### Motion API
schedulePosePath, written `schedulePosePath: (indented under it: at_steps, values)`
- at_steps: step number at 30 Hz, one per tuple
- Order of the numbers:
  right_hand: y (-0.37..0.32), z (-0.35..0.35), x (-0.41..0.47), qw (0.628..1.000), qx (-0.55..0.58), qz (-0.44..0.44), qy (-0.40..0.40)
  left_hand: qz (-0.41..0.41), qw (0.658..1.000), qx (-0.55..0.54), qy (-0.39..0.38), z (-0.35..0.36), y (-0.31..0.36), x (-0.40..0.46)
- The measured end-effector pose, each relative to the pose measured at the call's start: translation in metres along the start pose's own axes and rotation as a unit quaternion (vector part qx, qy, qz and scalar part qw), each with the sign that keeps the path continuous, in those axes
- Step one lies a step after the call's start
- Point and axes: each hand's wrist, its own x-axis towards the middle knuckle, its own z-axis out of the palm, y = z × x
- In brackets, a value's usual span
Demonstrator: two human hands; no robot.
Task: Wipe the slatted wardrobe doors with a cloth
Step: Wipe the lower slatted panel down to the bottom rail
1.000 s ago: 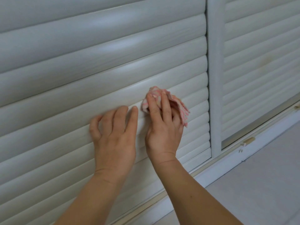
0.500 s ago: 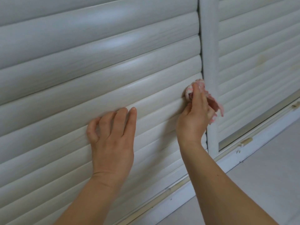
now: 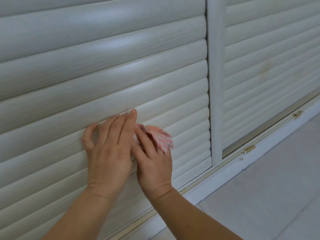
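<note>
Right hand (image 3: 154, 163) presses crumpled pink-striped cloth (image 3: 160, 138) onto rounded white slats (image 3: 103, 66)

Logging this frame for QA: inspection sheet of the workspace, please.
Surface: white slatted wardrobe door, second slatted door beyond the upright frame post.
Job's things: pink striped cloth bunched against a lower slat.
Clutter: nothing seen.
Grippers: left hand flat on slats, fingers straight; right hand holds the cloth.
Cables: nothing seen.
Surroundings: bottom track, pale floor.
</note>
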Motion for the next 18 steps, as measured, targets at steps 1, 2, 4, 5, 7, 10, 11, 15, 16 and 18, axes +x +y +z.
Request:
schedulePosePath:
  at_steps: [1, 2, 4, 5, 7, 10, 11, 15, 16, 18]
  values:
    - [0.005, -0.002, 0.001, 1.000, 0.000, -0.005, 0.001, 0.003, 1.000, 0.007, -0.002, 0.000, 0.000, -0.002]
    - [0.012, -0.003, 0.004, 1.000, 0.001, 0.004, 0.008, 0.009, 1.000, 0.015, -0.002, 0.001, 0.000, -0.003]
    - [0.025, -0.009, 0.009, 0.998, 0.004, 0.056, 0.024, 0.027, 0.999, 0.028, -0.001, 0.004, 0.000, -0.009]
    - [0.032, -0.011, 0.012, 0.996, 0.005, 0.085, 0.032, 0.033, 0.999, 0.032, 0.001, 0.005, 0.000, -0.012]
    - [0.039, -0.015, 0.018, 0.989, 0.002, 0.144, 0.039, 0.034, 0.999, 0.036, -0.003, 0.006, 0.003, -0.017]
    - [0.052, -0.021, 0.026, 0.972, 0.001, 0.228, 0.052, 0.038, 0.998, 0.027, -0.029, 0.008, 0.005, -0.022]
    - [0.057, -0.025, 0.030, 0.967, 0.000, 0.247, 0.060, 0.041, 0.998, 0.029, -0.038, 0.010, 0.006, -0.023]
    - [0.087, -0.040, 0.037, 0.936, -0.005, 0.345, 0.072, 0.045, 0.997, 0.027, -0.052, 0.013, 0.003, -0.027]
    - [0.093, -0.041, 0.037, 0.925, 0.006, 0.372, 0.076, 0.046, 0.997, 0.026, -0.053, 0.013, 0.003, -0.028]
    - [0.096, -0.041, 0.041, 0.894, 0.048, 0.435, 0.098, 0.050, 0.997, 0.028, -0.054, 0.012, 0.001, -0.028]
